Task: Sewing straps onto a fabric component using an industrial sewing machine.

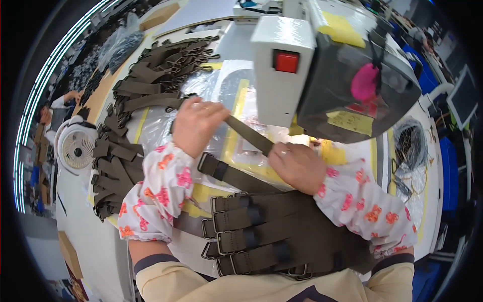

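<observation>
My left hand (200, 126) and my right hand (297, 166) are both closed on an olive strap (249, 136), stretched diagonally between them in front of the sewing machine (279, 85), which has a red switch. Just below lies another olive strap with a metal buckle (234, 178). Nearer my body is a flat olive fabric piece (317, 229) with several straps, black tabs and metal buckles. Plastic sheet and yellow tape cover the work surface. A heap of straps with hooks (151, 85) lies behind my left hand; more folded straps (115, 181) lie left of my forearm.
A white fan (75, 146) stands on the left. Behind it are a co-worker's hands (73, 96). A bagged container of small dark parts (407, 146) is at the right, near a monitor (460, 95) and blue bins (448, 171).
</observation>
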Available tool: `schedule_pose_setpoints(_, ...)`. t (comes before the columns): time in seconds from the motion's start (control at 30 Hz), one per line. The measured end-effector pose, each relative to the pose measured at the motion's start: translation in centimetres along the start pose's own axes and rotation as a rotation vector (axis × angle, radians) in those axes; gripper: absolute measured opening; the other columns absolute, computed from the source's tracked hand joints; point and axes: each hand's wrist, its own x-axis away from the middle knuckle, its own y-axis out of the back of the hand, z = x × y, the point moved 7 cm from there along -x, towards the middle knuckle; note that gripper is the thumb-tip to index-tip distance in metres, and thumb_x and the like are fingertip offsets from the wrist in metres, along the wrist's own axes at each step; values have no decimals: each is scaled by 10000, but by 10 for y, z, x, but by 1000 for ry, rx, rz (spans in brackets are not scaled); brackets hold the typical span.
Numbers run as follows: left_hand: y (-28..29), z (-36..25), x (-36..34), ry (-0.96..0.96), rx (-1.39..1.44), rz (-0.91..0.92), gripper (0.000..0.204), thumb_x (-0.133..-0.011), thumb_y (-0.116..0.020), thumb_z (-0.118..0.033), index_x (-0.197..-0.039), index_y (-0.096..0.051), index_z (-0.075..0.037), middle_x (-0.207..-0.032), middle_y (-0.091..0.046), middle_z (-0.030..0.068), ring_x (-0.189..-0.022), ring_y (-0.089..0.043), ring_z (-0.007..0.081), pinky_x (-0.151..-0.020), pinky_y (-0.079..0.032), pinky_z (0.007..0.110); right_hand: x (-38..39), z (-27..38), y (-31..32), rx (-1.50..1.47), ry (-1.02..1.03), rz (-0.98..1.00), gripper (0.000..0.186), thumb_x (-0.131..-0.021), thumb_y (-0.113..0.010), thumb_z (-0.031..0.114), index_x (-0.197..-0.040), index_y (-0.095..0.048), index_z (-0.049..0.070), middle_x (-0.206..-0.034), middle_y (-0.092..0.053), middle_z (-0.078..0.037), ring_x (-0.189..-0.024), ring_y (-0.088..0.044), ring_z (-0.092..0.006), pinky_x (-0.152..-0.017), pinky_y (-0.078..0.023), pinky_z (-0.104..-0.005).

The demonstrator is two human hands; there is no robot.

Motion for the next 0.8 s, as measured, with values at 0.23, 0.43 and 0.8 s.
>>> schedule_pose_setpoints(0.23, -33, 89, 49, 231, -173, 70, 255, -704, -575, -4, -921, -651, -114, -906, -646, 15, -795, -583, 215, -702, -484, 322, 7, -10, -10, -5, -50, 87, 237, -646, -578, 70, -873, -530, 21, -1008, -541, -96, -931, -547, -234, -715, -489, -334)
schedule_pose_setpoints(0.43, -12, 71, 26, 290, -190, 174, 200, -719, -568, 24, -898, -625, -45, -875, -632, 66, -843, -569, 239, -718, -473, 325, 83, -56, 37, -590, -328, 370, 322, -702, -717, 187, -955, -590, 33, -921, -601, -115, -910, -554, -303, -763, -451, -375)
schedule_pose_setpoints(0.8, 42, -106, 44, 293, 883, 732, 275, -656, -716, -56, -867, -549, 5, -737, -542, 102, -608, -562, 249, -606, -464, 298, 103, -65, 14, -721, -319, 472, 353, -672, -750, 277, -815, -500, 72, -820, -530, -63, -809, -488, -287, -684, -382, -355)
